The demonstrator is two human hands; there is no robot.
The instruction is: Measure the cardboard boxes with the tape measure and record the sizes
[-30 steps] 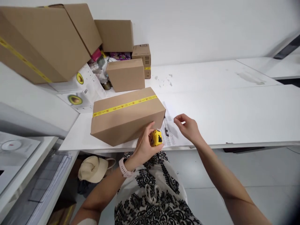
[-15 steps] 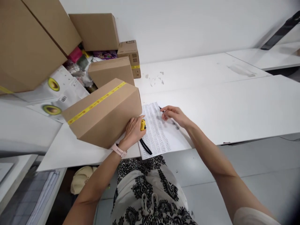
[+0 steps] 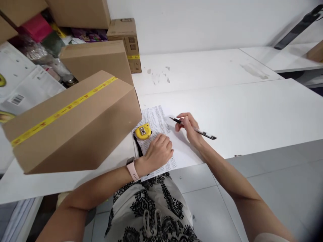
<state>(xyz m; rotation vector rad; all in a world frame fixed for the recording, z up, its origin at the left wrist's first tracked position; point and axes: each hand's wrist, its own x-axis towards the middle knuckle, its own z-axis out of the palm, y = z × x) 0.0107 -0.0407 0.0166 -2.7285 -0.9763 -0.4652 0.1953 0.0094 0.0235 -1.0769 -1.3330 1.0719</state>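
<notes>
A printed sheet of paper [image 3: 153, 116] with columns of small text lies at the table's front edge. My left hand [image 3: 158, 152] rests on it, fingers together and curled down, with nothing visible in them. Just beyond that hand sits a yellow tape measure [image 3: 143, 131] on the sheet, its black strap [image 3: 138, 145] trailing toward my wrist. My right hand [image 3: 189, 129] holds a pen [image 3: 205, 134] between thumb and fingers, the tip pointing left just above the paper's right side.
A large taped cardboard box [image 3: 83, 117] stands left of the sheet. Behind it are another carton [image 3: 98, 60], a small box [image 3: 124, 43] and a white avocado-printed box [image 3: 32, 87]. The white table [image 3: 242, 114] stretches right, toward a black device [image 3: 299, 27] by the wall.
My left hand has let go of the tape measure, which now lies on the sheet, and has moved onto the paper. The pen in my right hand now shows clearly. The view has shifted.
</notes>
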